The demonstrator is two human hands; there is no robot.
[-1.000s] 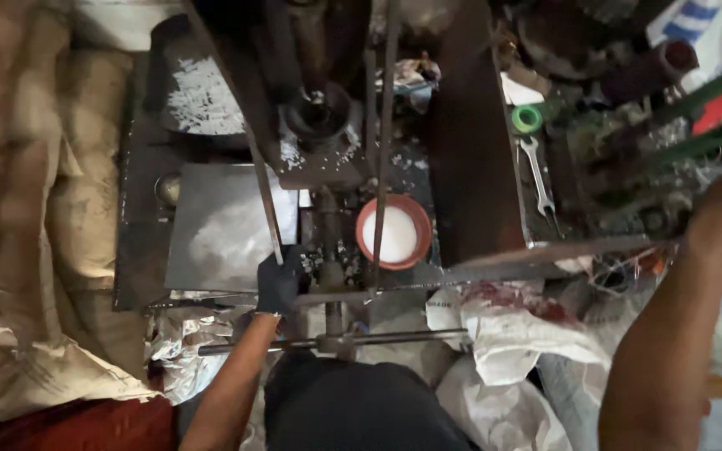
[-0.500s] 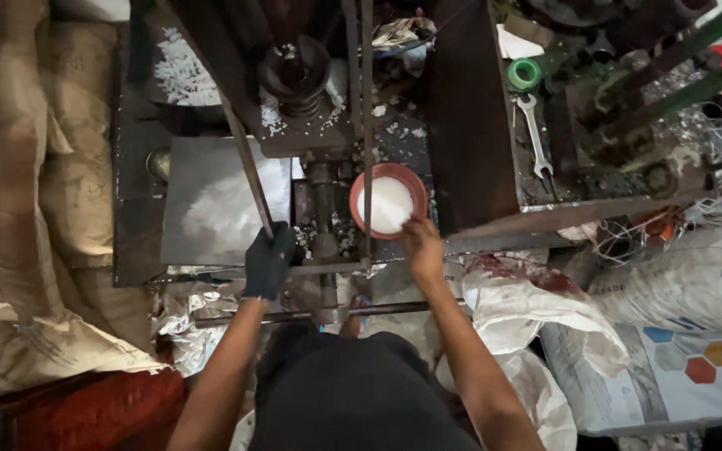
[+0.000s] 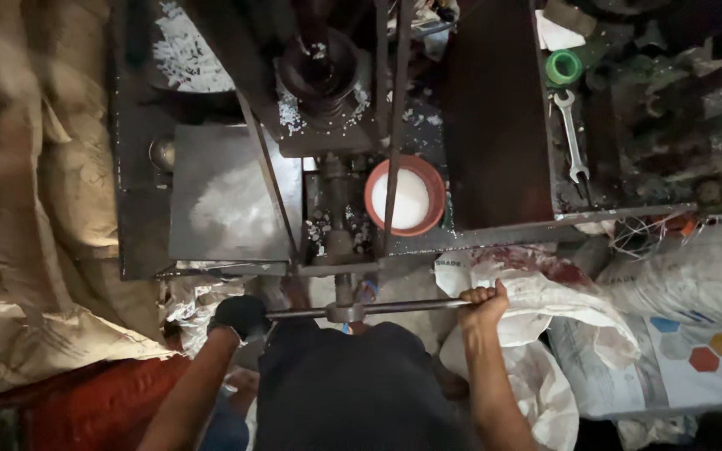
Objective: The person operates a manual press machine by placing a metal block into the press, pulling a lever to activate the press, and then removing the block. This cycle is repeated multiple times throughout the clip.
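Head view, looking straight down on a grimy dark metal press machine [image 3: 495, 125] filling the upper centre of the frame, its flat steel plate [image 3: 227, 200] at centre left dusted with white powder and white granules scattered round the round black die head [image 3: 321, 71] at top centre. Cluttered workshop floor: creased brown sacks [image 3: 35, 209] down the left side, white woven sacks [image 3: 670, 317] lower right, red cloth [image 3: 102, 401] lower left. Orange-rimmed round bowl [image 3: 407, 196] full of white powder sits at centre on the machine bed, thin vertical rods crossing over it. Silver open-ended spanner [image 3: 572, 138] and green tape roll [image 3: 563, 67] lie on the dark shelf upper right. Horizontal steel handle bar [image 3: 369, 309] runs across lower centre, just below the machine edge. Left hand [image 3: 240, 316] in a black glove is clamped round the bar's left end; right hand [image 3: 482, 305], bare, is fisted round its right end, hands well apart. Versus half a second ago: the right hand has left the bowl rim and dropped to the bar, the left has come down off the slanted rod to the bar, and the bowl is unmoved.
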